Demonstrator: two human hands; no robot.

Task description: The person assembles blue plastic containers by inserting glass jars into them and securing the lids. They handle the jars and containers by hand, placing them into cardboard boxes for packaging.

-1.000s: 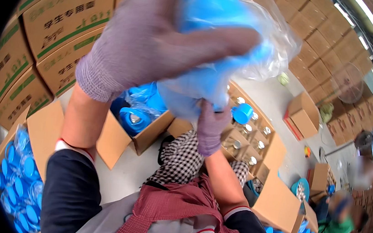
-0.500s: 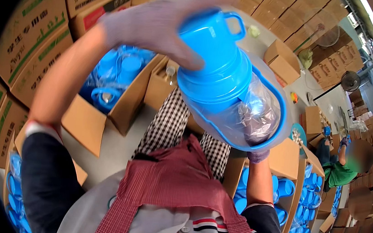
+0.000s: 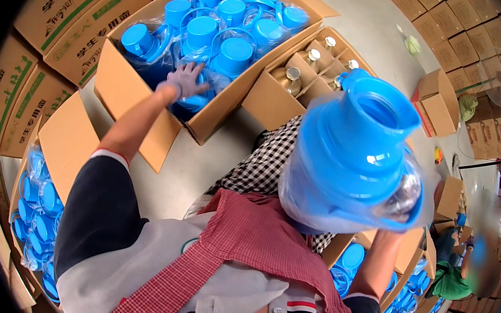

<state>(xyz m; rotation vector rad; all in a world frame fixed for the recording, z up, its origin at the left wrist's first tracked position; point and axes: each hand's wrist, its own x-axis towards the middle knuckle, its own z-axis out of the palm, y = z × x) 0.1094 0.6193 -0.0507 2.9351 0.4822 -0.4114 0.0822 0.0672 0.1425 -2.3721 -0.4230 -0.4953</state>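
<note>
My right hand (image 3: 391, 233) holds up a blue plastic jug lid with a clear glass body (image 3: 359, 153), wrapped in a clear bag, close to the camera. Most of that hand is hidden behind the jug. My left hand (image 3: 186, 79), in a grey glove, reaches into an open cardboard box (image 3: 123, 89) full of bagged blue jugs (image 3: 206, 31) and rests with spread fingers on one of them.
A second open box with divider cells holds glass bottles with metal caps (image 3: 306, 61). Stacked printed cartons (image 3: 51, 4) line the left. More boxes of blue lids sit at lower left (image 3: 33, 218) and lower right (image 3: 408, 292). Another person (image 3: 467, 261) sits at the far right.
My left hand let go of the raised jug and dropped into the box of blue jugs. The jug stays up in my right hand, now tilted with its opening toward the camera.
</note>
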